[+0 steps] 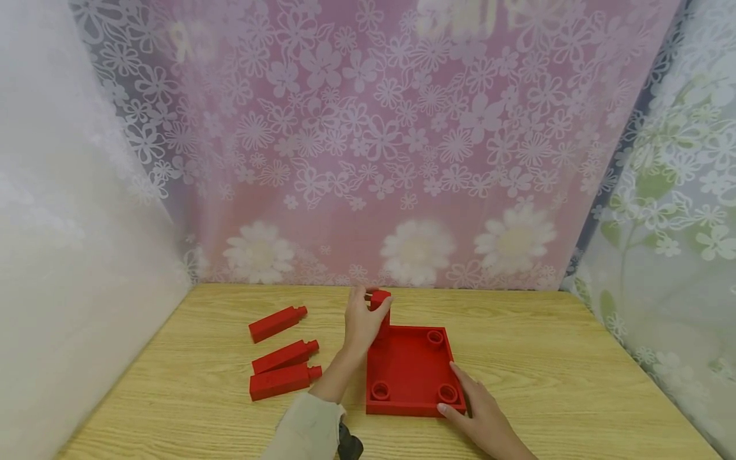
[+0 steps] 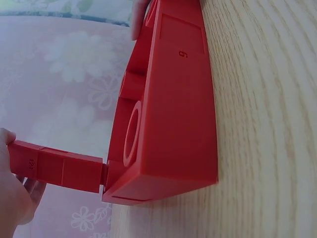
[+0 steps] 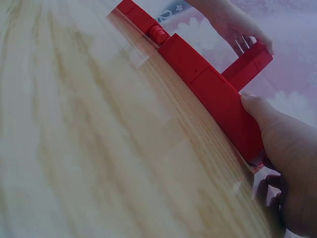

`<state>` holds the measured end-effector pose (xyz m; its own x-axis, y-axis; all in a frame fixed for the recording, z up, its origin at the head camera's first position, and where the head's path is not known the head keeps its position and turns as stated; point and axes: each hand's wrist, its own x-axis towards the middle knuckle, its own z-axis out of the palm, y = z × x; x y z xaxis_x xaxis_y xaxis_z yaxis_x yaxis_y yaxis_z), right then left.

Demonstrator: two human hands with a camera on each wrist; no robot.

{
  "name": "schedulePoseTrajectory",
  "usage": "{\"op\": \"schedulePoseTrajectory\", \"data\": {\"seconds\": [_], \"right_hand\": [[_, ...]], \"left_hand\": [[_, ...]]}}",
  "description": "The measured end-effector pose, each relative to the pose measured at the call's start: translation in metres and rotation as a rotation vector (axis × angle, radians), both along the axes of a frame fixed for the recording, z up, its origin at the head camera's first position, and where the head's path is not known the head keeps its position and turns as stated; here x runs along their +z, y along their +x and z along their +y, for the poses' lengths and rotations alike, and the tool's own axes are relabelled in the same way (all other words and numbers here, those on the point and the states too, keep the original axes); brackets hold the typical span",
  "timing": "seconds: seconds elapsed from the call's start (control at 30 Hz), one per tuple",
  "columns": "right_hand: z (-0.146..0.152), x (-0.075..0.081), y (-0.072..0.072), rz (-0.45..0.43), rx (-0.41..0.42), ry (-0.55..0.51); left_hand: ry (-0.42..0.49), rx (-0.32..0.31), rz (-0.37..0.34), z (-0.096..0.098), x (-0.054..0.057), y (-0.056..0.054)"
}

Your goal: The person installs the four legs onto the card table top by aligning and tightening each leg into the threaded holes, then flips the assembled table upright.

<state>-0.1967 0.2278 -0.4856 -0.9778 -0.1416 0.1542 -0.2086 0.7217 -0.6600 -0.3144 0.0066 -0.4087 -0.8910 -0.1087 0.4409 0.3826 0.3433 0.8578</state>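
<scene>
A small red square tabletop (image 1: 408, 363) lies underside up, its raised rim around round sockets at the corners. My left hand (image 1: 360, 322) pinches the upper end of a red square table leg (image 1: 381, 312) between thumb and fingers. In the left wrist view this leg (image 2: 69, 167) stands nearly upright, its narrow round stub meeting the tabletop's far left corner (image 2: 110, 193). My right hand (image 1: 482, 414) grips the tabletop's near right corner, thumb on the near rim and fingers along the right side. Its thumb (image 3: 257, 106) shows against the rim in the right wrist view.
Three more red legs lie left of the tabletop: a far one (image 1: 276, 324), a middle one (image 1: 283, 358) and a near one (image 1: 280, 383), stubs pointing right. Everything is on a wood-grain table (image 1: 535, 358). A pink floral curtain (image 1: 368, 160) hangs behind its far edge.
</scene>
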Motion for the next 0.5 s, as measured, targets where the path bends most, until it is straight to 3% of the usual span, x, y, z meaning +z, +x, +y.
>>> {"op": "schedulePoseTrajectory", "data": {"seconds": [0.2,0.3,0.4,0.5], "right_hand": [[0.0007,-0.0008,-0.0001,0.01,0.003,0.013],[0.0008,-0.0005,0.0,0.009,0.005,0.01],[0.0007,-0.0004,0.0002,0.01,0.005,0.004],[0.0005,-0.001,0.0001,0.009,0.004,0.004]], "left_hand": [[-0.025,-0.106,0.067,-0.0053,0.0005,-0.0011],[-0.059,-0.124,0.078,-0.0055,0.003,-0.0002],[-0.082,-0.096,0.06,-0.0033,0.006,0.0014],[-0.088,-0.014,0.026,0.0008,0.0072,0.0026]]}}
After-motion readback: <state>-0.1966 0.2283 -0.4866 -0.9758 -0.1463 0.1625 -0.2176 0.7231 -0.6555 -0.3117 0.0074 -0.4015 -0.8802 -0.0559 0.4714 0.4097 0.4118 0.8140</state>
